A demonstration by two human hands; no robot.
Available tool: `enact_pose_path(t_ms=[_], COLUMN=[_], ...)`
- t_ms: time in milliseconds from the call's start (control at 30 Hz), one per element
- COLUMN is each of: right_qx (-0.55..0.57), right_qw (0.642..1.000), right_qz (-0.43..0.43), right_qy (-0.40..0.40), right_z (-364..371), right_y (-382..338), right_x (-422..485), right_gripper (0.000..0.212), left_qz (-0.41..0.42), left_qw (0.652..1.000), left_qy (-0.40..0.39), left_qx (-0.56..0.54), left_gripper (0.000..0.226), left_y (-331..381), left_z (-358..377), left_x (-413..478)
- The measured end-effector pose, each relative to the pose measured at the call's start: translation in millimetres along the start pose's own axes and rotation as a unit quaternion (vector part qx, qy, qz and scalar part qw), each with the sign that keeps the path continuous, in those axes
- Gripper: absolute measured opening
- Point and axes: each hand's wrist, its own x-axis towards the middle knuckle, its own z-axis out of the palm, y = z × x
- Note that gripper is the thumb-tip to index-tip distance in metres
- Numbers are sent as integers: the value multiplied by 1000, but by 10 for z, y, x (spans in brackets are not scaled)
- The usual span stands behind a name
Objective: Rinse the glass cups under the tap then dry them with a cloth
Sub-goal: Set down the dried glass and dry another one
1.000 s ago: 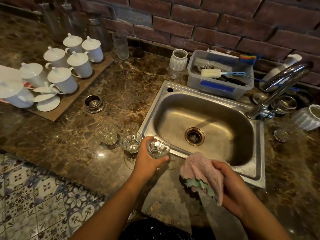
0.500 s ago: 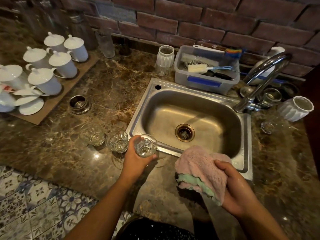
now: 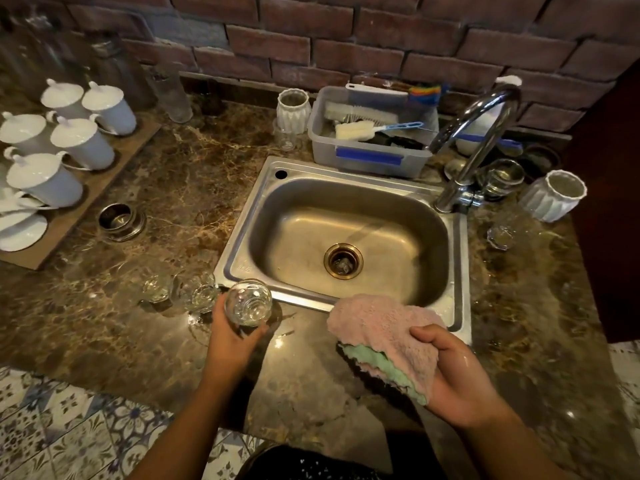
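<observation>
The glass cup (image 3: 248, 302) had been tilted mouth-up, clasped by the left hand (image 3: 231, 336) beside the sink (image 3: 239, 268); the cloth (image 3: 384, 336) was gripped by the right hand (image 3: 460, 379). Apparently wet, it could be dropped.

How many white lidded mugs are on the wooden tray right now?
5 lidded mugs: two at the back, two in the middle, one nearer. The frame's left edge cuts the wooden tray, so more may be hidden.
</observation>
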Motion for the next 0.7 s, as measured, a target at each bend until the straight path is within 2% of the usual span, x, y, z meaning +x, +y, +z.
enact_pose_path(t_ms=[67, 133, 167, 233, 333, 467, 567, 633, 700], right_qx=[12, 34, 41, 34, 9, -11, 6, 37, 58], right_qw=[1000, 999, 999, 999, 998, 991, 985, 984, 980], right_qz=[-8, -16, -19, -31, -52, -99, -129, -138, -145], right_qy=[-5, -7, -7, -1, 39, 92, 114, 111, 123], right_z=[-109, -261, -352, -519, -777, -1096, -1291, -1391, -1468], right_y=[-94, -216, -281, -422, -659, -1015, -1267, -1402, -1516], right_x=[-88, -201, -267, -409, -644, -966, -1149, -1241, -1306], right_gripper=[101, 98, 96, 94, 96, 93, 92, 91, 88], left_qz=[-27, -53, -48, -22, 6, 85, 144, 143, 121], left_qw=[999, 992, 990, 994, 997, 991, 978, 974, 972], left_qy=[41, 113, 124, 92, 31, -74, -123, -152, -189], left_qx=[-8, 23, 47, 63, 70, 74, 86, 87, 64], left_gripper=[86, 66, 55, 41, 41, 32, 32, 34, 46], left_y=[-58, -164, -199, -179, 129, 829, 1280, 1476, 1591], left_z=[108, 277, 397, 715, 1354, 2320, 3030, 3479, 3877], left_x=[-201, -437, -539, -653, -657, -549, -358, -209, -72])
